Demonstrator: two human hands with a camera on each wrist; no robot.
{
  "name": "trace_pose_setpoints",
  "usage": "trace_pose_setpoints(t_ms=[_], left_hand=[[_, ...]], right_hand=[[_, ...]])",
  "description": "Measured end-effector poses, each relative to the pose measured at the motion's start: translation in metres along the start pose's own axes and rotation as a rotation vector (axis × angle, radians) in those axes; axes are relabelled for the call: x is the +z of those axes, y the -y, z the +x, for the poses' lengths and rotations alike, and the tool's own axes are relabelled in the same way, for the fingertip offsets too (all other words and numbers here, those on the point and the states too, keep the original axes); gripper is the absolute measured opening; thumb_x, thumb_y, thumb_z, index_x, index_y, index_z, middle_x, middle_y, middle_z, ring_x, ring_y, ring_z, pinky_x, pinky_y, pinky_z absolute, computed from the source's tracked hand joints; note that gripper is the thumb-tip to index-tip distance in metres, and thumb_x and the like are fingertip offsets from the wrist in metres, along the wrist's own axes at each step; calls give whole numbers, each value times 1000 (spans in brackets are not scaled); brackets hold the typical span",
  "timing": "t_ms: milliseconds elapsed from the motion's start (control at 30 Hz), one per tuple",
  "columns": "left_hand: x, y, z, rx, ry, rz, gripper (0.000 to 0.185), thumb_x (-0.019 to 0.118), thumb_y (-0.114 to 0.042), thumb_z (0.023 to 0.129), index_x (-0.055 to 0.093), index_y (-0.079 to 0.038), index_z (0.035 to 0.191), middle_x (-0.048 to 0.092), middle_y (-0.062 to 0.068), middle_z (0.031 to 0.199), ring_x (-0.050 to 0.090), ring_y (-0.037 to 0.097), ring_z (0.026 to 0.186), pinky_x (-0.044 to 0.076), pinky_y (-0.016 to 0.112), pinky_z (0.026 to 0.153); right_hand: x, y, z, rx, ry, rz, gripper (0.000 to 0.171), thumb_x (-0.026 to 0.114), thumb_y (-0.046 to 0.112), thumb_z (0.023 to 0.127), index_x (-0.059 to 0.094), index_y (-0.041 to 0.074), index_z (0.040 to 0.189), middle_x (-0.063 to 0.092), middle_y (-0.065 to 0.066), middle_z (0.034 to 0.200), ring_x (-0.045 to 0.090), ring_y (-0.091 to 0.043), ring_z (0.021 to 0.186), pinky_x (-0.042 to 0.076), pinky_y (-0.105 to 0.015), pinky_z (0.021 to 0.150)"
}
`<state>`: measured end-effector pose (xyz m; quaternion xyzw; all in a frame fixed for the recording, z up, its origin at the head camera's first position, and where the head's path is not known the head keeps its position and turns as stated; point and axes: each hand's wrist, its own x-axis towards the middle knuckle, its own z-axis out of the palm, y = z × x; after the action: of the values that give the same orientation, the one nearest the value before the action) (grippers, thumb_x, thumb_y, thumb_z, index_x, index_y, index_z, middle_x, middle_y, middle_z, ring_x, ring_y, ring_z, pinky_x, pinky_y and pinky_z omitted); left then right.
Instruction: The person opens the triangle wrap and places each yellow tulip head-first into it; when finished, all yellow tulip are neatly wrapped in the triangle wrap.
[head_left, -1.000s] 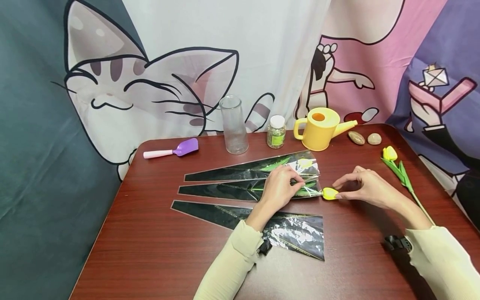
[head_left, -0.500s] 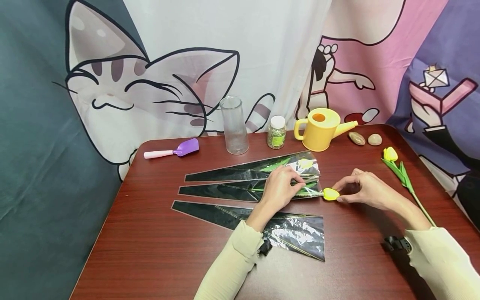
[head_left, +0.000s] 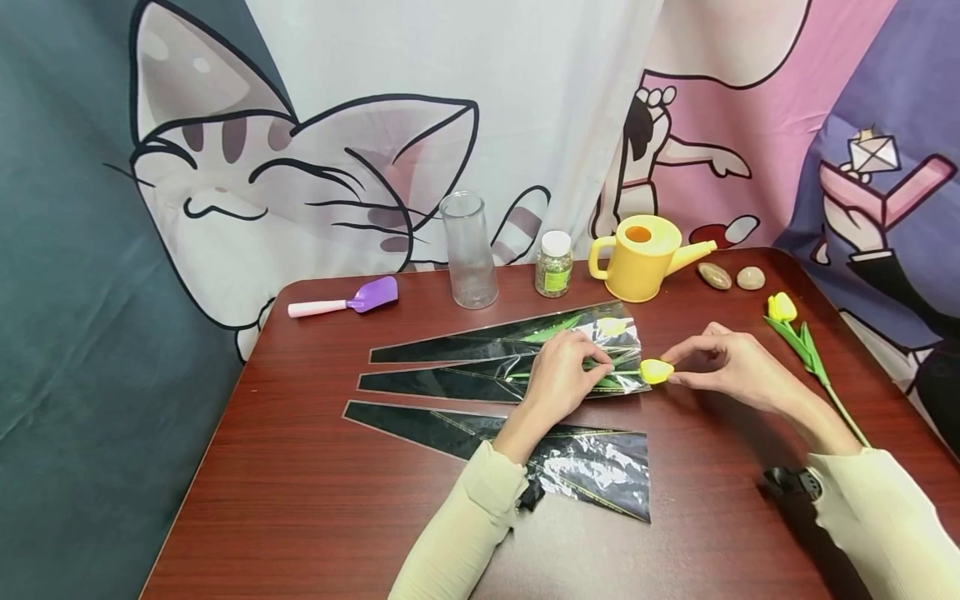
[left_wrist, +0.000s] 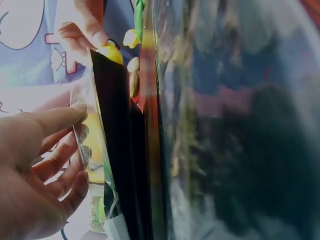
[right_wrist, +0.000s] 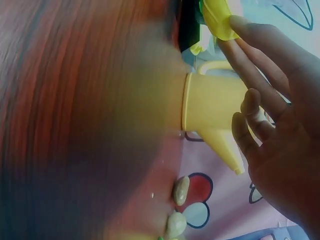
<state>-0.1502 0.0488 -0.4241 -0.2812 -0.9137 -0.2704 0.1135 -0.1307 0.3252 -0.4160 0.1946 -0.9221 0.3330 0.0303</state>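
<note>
In the left wrist view, the left hand (left_wrist: 35,170) is cut off by the left and bottom edges, and the right half of the picture is a dark, unreadable blur. The cellophane sleeve (left_wrist: 117,150) runs out of frame at the bottom. In the right wrist view, the table (right_wrist: 65,100) is blurred throughout, and the right hand (right_wrist: 280,135) is cut by the right and bottom edges. The yellow tulip head (right_wrist: 217,20) is clipped by the top edge. In the head view, its stem lies under the left hand (head_left: 558,379) and glare. The jar (head_left: 553,264) label is too small to read.
</note>
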Motion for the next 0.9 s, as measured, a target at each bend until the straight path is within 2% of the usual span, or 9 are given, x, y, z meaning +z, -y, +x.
trace_pose_setpoints(t_ms=[100,200,233,333,500,600,900], left_hand=[[0,-1,0,-5,-3,-4,6,78,-34,85,79,-28,87,59,-16,87,56,5,92,33,18,104],[-1,-2,-1,-4,-11,-11,7,78,-35,85,79,-28,88,59,-16,87,54,4,91,41,19,91],[-1,-3,-1,-4,-13,-14,7,77,-35,85,79,-28,88,58,-16,87,53,4,90,43,19,86],[-1,-4,-1,4,-25,-19,8,77,-35,85,79,-28,88,58,-16,87,53,4,90,43,19,82],[-1,-5,0,17,-46,-15,8,77,-35,85,78,-27,88,60,-15,89,54,4,91,43,19,83],[-1,-6,0,21,-55,-13,8,77,-34,85,78,-27,88,60,-15,89,54,3,91,43,18,82],[0,-5,0,18,-50,-15,7,77,-33,85,78,-26,88,59,-15,88,54,3,91,42,18,83]], right_hand=[[3,2,4,15,-13,41,28,87,28,74,76,31,100,59,3,83,44,-15,72,35,-26,59],[7,4,7,9,-25,74,27,87,27,74,76,30,98,60,3,83,45,-15,71,36,-26,59],[8,5,9,6,-29,87,26,87,26,74,76,30,98,60,3,83,46,-15,71,36,-27,59],[14,8,13,4,-36,146,22,87,23,75,74,25,93,65,4,85,51,-13,71,39,-24,59],[24,11,19,21,-6,316,26,85,11,76,62,11,88,73,-1,90,65,-15,74,46,-22,58],[27,12,21,31,4,372,29,84,6,76,58,7,87,73,-4,88,67,-16,76,47,-22,57],[29,14,22,26,4,350,29,84,12,77,56,9,84,72,-2,83,67,-15,76,46,-22,57]])
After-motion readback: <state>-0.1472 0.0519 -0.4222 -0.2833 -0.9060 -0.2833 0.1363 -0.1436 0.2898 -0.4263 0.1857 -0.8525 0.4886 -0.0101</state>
